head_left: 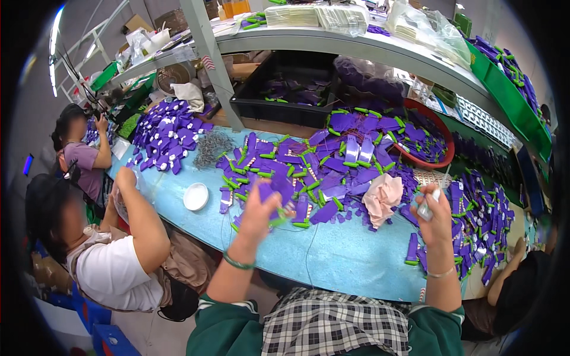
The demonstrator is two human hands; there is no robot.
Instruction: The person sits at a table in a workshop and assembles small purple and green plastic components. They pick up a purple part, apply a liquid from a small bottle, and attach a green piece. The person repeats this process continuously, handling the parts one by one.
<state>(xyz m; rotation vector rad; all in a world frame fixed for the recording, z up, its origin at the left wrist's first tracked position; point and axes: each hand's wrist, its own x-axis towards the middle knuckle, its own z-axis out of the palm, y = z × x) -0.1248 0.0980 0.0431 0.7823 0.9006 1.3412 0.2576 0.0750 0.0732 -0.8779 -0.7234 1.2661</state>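
My left hand is raised over the near side of the pile, closed on a purple plastic part with a green end; both are smeared by motion. Farther right, my right hand is wrapped round a small whitish squeeze bottle with a thin nozzle pointing up. Between the hands, a crumpled pink cloth lies against the heap of purple and green parts. More finished-looking purple parts are piled beyond my right hand.
A white round dish sits left on the blue tabletop. Behind are a tangle of fine wire pieces, a black bin, a red basin and a shelf. Co-workers sit at left and right.
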